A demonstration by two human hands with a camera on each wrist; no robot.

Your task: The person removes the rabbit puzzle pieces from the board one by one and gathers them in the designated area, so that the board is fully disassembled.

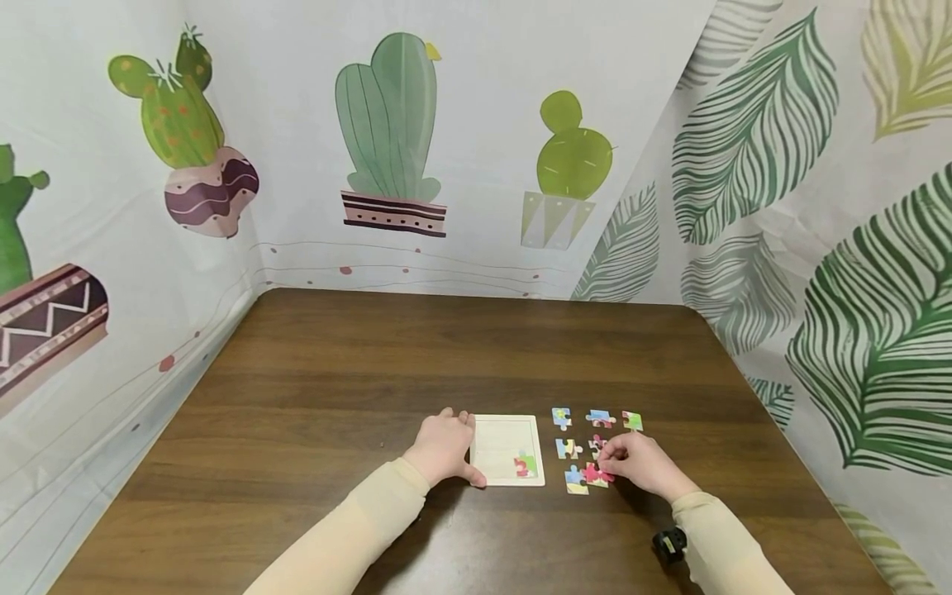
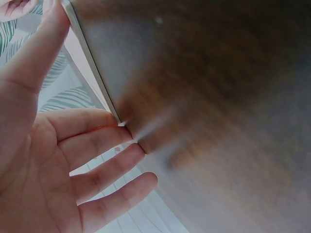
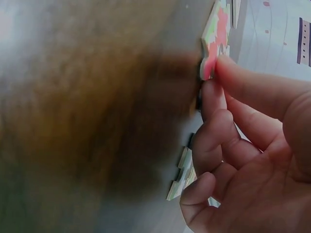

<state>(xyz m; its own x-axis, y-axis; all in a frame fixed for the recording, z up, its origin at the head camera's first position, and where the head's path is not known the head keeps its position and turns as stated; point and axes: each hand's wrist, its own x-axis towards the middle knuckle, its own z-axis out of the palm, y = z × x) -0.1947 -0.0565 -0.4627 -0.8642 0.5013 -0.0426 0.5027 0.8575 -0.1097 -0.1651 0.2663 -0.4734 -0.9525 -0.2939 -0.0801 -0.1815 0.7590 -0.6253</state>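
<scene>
My left hand (image 1: 444, 446) rests against the left side of a pale wooden puzzle tray (image 1: 491, 419). Its thumb touches the tray's near edge, and its fingers lie nearly straight along the left edge, as the left wrist view also shows. One red and green puzzle piece (image 1: 526, 464) sits in the tray's near right corner. Right of the tray, my right hand (image 1: 645, 464) pinches a red puzzle piece (image 3: 210, 62) between thumb and index finger. Its remaining fingers are curled. That piece is close to a blue and yellow piece (image 1: 576, 481).
Loose jigsaw pieces lie in rough rows right of the tray, among them a blue one (image 1: 561, 418), a blue and red one (image 1: 600, 418) and a green one (image 1: 632, 421). The brown wooden table (image 1: 416, 347) meets a printed cloth (image 1: 476, 165) behind.
</scene>
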